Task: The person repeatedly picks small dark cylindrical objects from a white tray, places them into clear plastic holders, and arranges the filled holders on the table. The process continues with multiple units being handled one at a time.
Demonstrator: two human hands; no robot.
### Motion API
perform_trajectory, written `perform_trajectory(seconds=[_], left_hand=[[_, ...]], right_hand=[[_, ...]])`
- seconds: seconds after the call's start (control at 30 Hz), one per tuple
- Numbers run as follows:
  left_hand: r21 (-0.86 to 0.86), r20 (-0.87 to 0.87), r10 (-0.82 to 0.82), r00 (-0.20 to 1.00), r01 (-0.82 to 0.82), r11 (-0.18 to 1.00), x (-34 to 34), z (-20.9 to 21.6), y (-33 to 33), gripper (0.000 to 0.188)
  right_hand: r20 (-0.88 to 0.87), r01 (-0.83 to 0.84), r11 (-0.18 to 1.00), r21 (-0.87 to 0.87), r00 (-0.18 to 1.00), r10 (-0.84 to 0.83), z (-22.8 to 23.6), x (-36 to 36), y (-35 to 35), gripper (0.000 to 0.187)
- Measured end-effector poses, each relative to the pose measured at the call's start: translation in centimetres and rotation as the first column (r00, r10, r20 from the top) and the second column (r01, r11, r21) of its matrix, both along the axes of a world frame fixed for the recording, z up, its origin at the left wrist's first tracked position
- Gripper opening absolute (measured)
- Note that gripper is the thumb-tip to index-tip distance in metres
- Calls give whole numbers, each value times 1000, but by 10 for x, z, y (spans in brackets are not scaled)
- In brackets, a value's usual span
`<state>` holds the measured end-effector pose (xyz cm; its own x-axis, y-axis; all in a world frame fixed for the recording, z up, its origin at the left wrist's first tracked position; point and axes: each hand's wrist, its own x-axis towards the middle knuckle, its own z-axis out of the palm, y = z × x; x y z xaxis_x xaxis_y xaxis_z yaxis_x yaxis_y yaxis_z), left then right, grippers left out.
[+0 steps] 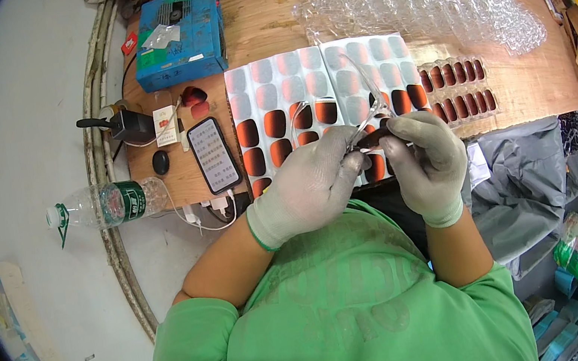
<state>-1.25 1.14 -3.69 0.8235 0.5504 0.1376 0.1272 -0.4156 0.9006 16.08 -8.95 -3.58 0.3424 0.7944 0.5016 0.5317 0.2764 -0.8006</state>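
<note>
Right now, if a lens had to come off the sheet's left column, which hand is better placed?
Probably the left hand: it sits closer to that column's orange-black gradient lenses, while the right hand is farther across. Both hands, though, are occupied at the clear eyeglass frame.

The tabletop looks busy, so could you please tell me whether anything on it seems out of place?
Two dark-red pieces, apparently lenses, lie loose just beyond the phone, away from the neat rows on the white sheets, so they look stray. The crumpled clear plastic atop the blue box also looks like scrap.
</note>
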Motion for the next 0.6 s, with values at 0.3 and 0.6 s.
perform_trajectory(seconds=[0.3,0.6], left_hand=[[26,182,-51,982,47,999,-14,14,-7,23],[122,-11,-203,979,203,972,-53,10,1,20]], right_hand=[[-574,-230,973,-27,800,173,4,-10,-7,21],[-348,-486,806,-337,860,373,20,-2,-3,13]])
